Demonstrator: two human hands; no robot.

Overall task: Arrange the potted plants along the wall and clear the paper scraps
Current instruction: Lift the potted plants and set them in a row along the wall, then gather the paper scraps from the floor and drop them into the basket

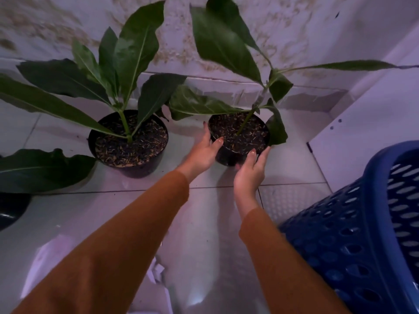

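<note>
Two black pots with tall green-leaved plants stand on the tiled floor near the stained wall. The smaller right pot is gripped on both sides: my left hand on its left rim, my right hand on its front right. The larger pot stands to its left, untouched. A third pot shows only partly at the left edge, under a big leaf. White paper scraps lie on the floor between my orange sleeves, partly hidden by my left arm.
A blue perforated plastic basket stands close at the right, beside my right arm. A white cabinet or door panel closes the right side behind it. The floor is glossy pale tile.
</note>
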